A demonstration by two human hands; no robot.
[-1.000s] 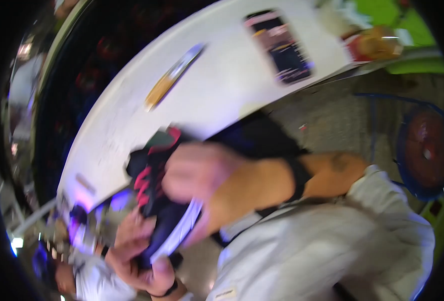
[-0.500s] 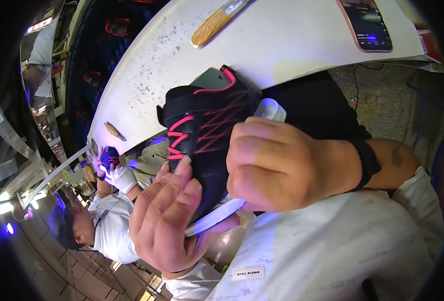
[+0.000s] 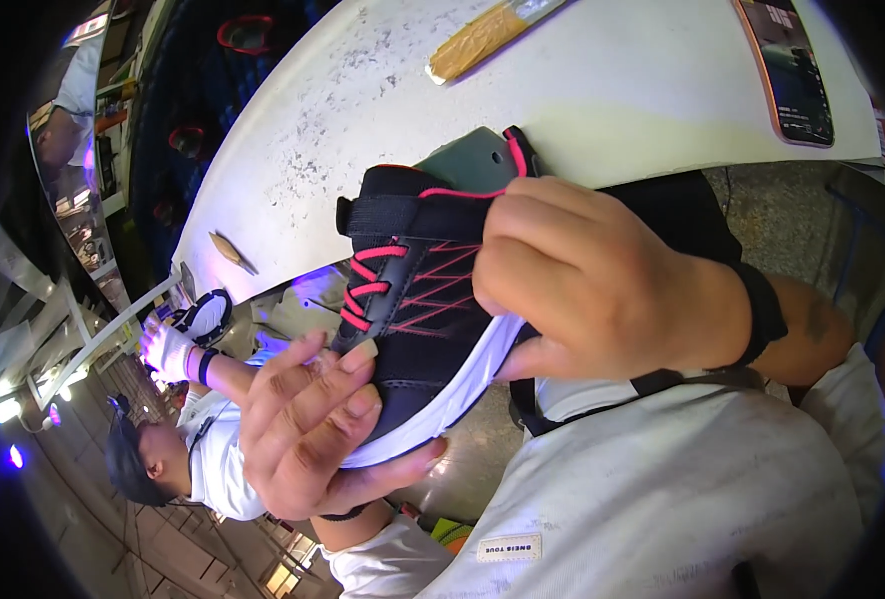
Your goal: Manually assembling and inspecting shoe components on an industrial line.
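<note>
A black shoe [image 3: 427, 299] with pink laces, pink crossed stitching and a white sole is held between my two hands at the table's front edge. My left hand [image 3: 307, 429] is closed round the toe, its fingers on the upper and its thumb stretched along the sole's edge. Against the heel side, my right hand [image 3: 602, 285] has its fingers curled over the shoe and its thumb at the white sole. Those fingertips are partly hidden. A grey-green insert [image 3: 472, 160] sticks out of the shoe's opening, beside a pink-edged pull loop.
On the white table [image 3: 302, 160] lie a brush [image 3: 482, 45] with a tape-wrapped handle, a phone [image 3: 787, 75] and a small pointed brown piece [image 3: 230, 253]. A co-worker [image 3: 213, 449] in white sits at the left, a gloved hand near another shoe [image 3: 206, 314]. Dark shoe racks stand beyond.
The shoe has tilted, showing more of its white sole along the side. My right hand has shifted slightly rightward along it. The co-worker's shoe has turned, and the view has shifted a little.
</note>
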